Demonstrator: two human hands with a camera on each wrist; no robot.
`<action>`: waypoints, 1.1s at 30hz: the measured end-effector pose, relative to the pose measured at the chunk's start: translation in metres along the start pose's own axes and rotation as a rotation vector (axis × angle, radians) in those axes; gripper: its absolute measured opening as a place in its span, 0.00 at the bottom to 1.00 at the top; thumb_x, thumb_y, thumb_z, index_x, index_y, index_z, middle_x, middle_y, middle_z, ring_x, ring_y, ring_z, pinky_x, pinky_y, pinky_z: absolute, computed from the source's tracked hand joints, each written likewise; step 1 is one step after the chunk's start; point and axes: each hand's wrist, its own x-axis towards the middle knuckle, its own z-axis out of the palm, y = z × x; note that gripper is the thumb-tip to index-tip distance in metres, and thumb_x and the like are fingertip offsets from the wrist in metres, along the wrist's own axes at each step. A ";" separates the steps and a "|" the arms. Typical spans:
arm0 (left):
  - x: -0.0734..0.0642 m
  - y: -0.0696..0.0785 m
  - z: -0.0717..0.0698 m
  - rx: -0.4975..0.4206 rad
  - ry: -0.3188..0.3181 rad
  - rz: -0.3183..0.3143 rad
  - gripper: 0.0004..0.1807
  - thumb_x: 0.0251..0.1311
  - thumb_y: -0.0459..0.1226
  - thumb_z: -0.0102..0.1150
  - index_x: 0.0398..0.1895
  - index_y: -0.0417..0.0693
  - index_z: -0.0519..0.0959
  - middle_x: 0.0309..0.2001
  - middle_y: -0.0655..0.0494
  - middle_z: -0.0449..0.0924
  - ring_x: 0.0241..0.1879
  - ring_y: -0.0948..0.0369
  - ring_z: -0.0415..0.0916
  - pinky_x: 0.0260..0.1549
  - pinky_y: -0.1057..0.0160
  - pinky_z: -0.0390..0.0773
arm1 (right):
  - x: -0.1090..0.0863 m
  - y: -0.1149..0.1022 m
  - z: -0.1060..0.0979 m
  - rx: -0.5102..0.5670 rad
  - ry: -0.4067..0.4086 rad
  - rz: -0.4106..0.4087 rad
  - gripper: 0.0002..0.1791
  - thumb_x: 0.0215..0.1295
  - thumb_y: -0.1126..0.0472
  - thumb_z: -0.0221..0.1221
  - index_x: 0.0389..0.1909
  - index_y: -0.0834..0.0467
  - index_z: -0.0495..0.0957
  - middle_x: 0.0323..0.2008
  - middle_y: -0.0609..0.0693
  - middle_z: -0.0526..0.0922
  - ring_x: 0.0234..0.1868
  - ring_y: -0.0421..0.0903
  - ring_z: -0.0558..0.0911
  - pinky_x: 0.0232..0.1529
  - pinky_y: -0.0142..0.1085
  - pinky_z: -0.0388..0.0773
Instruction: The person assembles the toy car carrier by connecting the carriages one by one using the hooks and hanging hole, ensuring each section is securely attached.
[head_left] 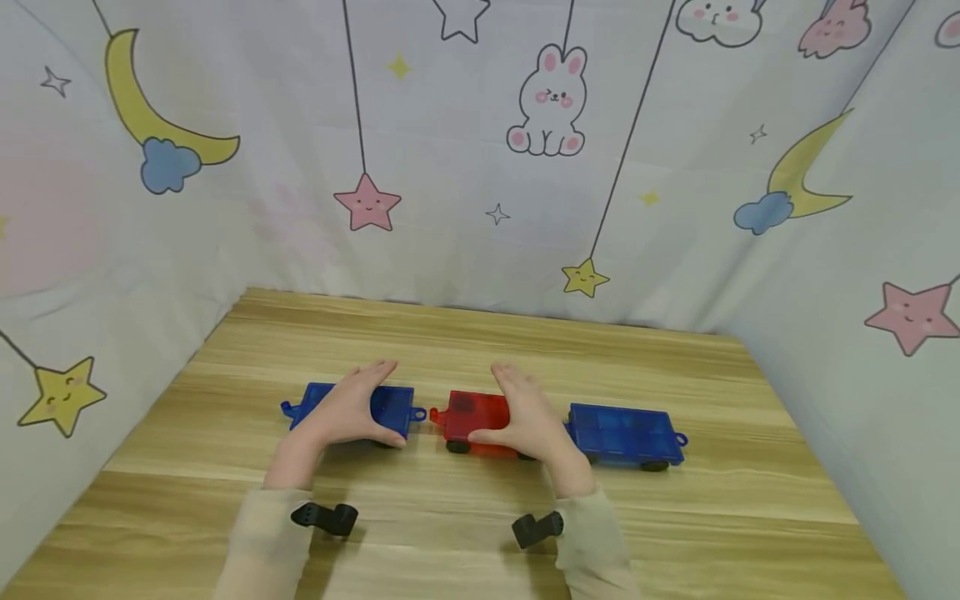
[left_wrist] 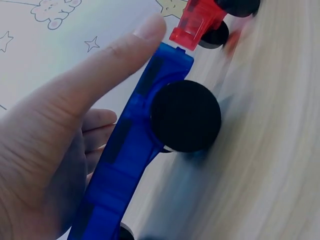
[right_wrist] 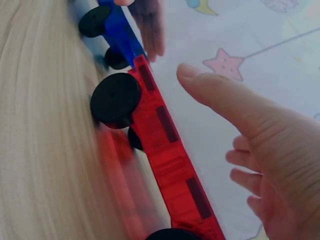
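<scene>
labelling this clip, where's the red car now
In the head view, the red car sits below centre between two blue cars, partly behind the right hand.

Beyond the cuff of the cream left sleeve (head_left: 266,537), the left hand (head_left: 345,412) is bare; a black left wrist camera (head_left: 333,520), with a rounded block end, sits at that sleeve's inner edge. Right of the left sleeve, a matching right sleeve (head_left: 596,537) leaves the right hand (head_left: 527,421) bare and carries a black right wrist camera (head_left: 536,530) on its facing side.
</scene>
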 end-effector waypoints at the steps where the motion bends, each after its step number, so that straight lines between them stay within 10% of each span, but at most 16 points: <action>1: 0.000 -0.001 0.000 -0.003 -0.001 -0.002 0.65 0.34 0.55 0.80 0.74 0.37 0.56 0.73 0.34 0.56 0.73 0.39 0.52 0.70 0.36 0.49 | 0.000 -0.001 0.001 0.006 -0.013 0.002 0.57 0.48 0.39 0.72 0.74 0.62 0.58 0.74 0.59 0.60 0.74 0.60 0.59 0.73 0.57 0.53; 33: -0.003 -0.010 -0.002 -0.055 -0.046 -0.030 0.53 0.33 0.54 0.81 0.66 0.42 0.72 0.65 0.41 0.72 0.64 0.41 0.68 0.61 0.38 0.68 | -0.001 0.010 0.015 0.159 -0.072 0.021 0.49 0.47 0.49 0.75 0.69 0.60 0.67 0.67 0.57 0.72 0.68 0.58 0.69 0.67 0.55 0.67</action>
